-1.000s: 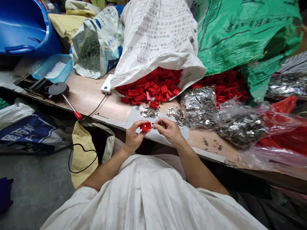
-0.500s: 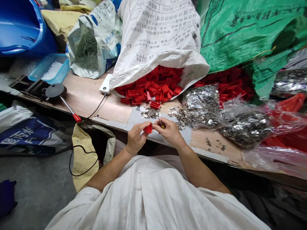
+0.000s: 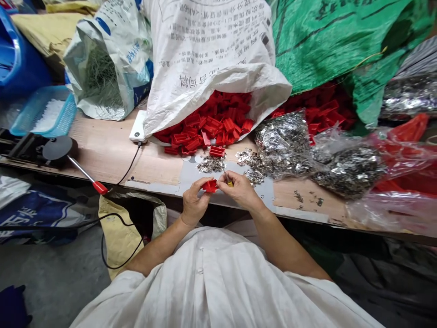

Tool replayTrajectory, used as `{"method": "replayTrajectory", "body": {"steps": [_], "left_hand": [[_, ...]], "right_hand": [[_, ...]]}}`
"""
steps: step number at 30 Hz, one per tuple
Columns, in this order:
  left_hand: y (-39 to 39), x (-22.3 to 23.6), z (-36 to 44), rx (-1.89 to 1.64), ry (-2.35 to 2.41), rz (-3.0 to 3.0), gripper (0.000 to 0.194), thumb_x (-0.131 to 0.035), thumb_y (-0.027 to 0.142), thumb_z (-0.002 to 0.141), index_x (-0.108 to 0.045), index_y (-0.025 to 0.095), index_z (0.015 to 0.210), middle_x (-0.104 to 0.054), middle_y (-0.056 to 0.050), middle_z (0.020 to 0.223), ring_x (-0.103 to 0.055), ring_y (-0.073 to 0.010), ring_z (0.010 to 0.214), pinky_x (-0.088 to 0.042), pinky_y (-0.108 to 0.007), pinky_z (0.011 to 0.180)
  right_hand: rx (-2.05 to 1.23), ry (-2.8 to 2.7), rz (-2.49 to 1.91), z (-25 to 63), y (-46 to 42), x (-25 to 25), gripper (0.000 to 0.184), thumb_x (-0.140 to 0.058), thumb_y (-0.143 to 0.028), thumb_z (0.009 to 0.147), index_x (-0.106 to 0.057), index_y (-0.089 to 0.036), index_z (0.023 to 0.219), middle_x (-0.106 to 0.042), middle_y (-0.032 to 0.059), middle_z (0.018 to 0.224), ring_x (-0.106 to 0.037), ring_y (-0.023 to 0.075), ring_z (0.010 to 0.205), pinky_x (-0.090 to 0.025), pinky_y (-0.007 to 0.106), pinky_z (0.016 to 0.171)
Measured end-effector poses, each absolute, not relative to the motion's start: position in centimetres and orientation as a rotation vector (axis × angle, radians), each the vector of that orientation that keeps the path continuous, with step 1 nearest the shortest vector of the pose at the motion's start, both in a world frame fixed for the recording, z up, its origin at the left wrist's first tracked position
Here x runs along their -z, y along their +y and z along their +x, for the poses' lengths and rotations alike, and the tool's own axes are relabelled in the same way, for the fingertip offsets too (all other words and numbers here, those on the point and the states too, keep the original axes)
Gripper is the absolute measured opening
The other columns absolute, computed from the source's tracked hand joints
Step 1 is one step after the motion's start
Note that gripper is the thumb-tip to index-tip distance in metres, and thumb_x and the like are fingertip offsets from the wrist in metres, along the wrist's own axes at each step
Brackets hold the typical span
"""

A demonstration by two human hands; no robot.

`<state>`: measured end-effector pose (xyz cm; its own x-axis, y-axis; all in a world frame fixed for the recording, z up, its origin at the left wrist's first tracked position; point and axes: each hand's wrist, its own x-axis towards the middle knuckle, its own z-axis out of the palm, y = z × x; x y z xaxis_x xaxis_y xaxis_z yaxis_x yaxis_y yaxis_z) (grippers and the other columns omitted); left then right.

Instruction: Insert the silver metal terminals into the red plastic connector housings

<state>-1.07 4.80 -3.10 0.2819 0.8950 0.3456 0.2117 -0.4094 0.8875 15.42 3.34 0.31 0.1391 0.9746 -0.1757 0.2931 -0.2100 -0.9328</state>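
Between the thumb and fingers of my left hand point(image 3: 195, 202) is a small red plastic housing point(image 3: 210, 186), its hollow side showing. My right hand point(image 3: 241, 191) is closed around a yellow-handled screwdriver point(image 3: 230, 183), whose thin metal shaft points up past the fingers. The right thumb and fingertip meet at the housing's right edge; whether they also pinch a small metal piece is too small to tell. Just beyond the hands, a pile of small metal clips point(image 3: 210, 164) lies on a grey sheet point(image 3: 187, 175), with one red housing point(image 3: 217, 151) at its far side.
A white sack point(image 3: 211, 45) spills red housings onto the bench. To its right are a green sack point(image 3: 327, 41) and clear bags of metal pieces point(image 3: 283, 146). A red-handled lever press point(image 3: 61, 150), blue basket point(image 3: 64, 114) and white power bank point(image 3: 138, 125) stand left. An open yellow sack point(image 3: 118, 237) hangs below.
The red housing has been turned in my left hand and tilted back so its hollow side shows again. My right fingers stay against its edge. The camera view has shifted slightly.
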Motion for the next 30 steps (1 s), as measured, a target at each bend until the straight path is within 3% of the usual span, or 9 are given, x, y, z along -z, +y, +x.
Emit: {"method": "replayTrajectory", "body": {"steps": [6,13,17,21,23,26,30], "left_hand": [[4.1,3.3,-0.2,-1.160,0.921,1.885,0.032,-0.064,0.021,0.085,-0.062,0.024,0.117,-0.070,-0.005,0.111,-0.067,-0.0172,0.102,-0.053,-0.032,0.090],[-0.5,3.3,1.2,-1.233,0.704,1.900,0.031,-0.064,0.021,0.085,-0.060,0.024,0.117,-0.070,-0.007,0.113,-0.065,-0.0188,0.108,-0.052,-0.037,0.094],[-3.9,2.6,0.8,-1.230,0.639,1.956,0.031,-0.062,0.021,0.086,-0.060,0.024,0.116,-0.069,-0.008,0.116,-0.058,-0.0222,0.120,-0.047,-0.044,0.102],[-6.5,1.9,0.0,-1.153,0.630,1.789,0.022,-0.056,0.023,0.089,-0.062,0.022,0.110,-0.063,-0.010,0.125,-0.056,-0.0217,0.123,-0.044,-0.043,0.105],[-7.3,1.5,-0.2,-1.067,0.716,1.501,0.022,-0.055,0.032,0.091,-0.059,0.020,0.109,-0.063,-0.011,0.122,-0.062,-0.0199,0.112,-0.051,-0.039,0.096],[-7.6,0.9,-0.1,-0.759,0.767,1.096,0.038,-0.053,0.050,0.089,-0.051,0.020,0.113,-0.065,-0.005,0.097,-0.067,-0.0139,0.076,-0.056,-0.029,0.067],[-7.4,0.0,0.4,-0.427,0.650,0.950,0.055,-0.050,0.064,0.085,-0.045,0.020,0.117,-0.061,0.001,0.070,-0.058,-0.0112,0.046,-0.042,-0.019,0.040]], "right_hand": [[-1.288,-1.062,-1.516,16.4,2.2,-0.2,0.021,-0.066,-0.035,0.072,-0.050,-0.020,0.071,-0.048,-0.0063,0.059,-0.042,0.0077,0.051,-0.033,0.022,0.049],[-1.626,-0.871,-1.276,17.9,-4.1,0.2,0.035,-0.066,-0.048,0.077,-0.048,-0.023,0.096,-0.053,-0.0065,0.064,-0.045,0.0077,0.050,-0.028,0.018,0.041],[-1.638,-0.921,-1.185,17.9,-7.6,0.4,0.036,-0.069,-0.048,0.077,-0.050,-0.023,0.095,-0.051,-0.0052,0.072,-0.045,0.0071,0.053,-0.031,0.018,0.043],[-1.546,-1.007,-1.179,18.0,-10.2,-0.1,0.037,-0.068,-0.049,0.077,-0.054,-0.022,0.097,-0.049,-0.0033,0.075,-0.042,0.0074,0.055,-0.031,0.019,0.042],[-1.500,-1.068,-1.196,18.1,-11.1,-0.4,0.037,-0.067,-0.049,0.078,-0.055,-0.021,0.098,-0.050,-0.0028,0.073,-0.042,0.0079,0.055,-0.031,0.019,0.042],[-1.453,-1.166,-1.193,17.9,-11.7,-0.6,0.034,-0.066,-0.047,0.080,-0.058,-0.020,0.100,-0.054,-0.0015,0.075,-0.044,0.0086,0.056,-0.035,0.021,0.046],[-1.429,-1.298,-1.163,17.1,-11.7,-0.2,0.028,-0.062,-0.044,0.083,-0.061,-0.020,0.097,-0.060,0.0006,0.078,-0.055,0.0129,0.065,-0.047,0.028,0.063]]}}
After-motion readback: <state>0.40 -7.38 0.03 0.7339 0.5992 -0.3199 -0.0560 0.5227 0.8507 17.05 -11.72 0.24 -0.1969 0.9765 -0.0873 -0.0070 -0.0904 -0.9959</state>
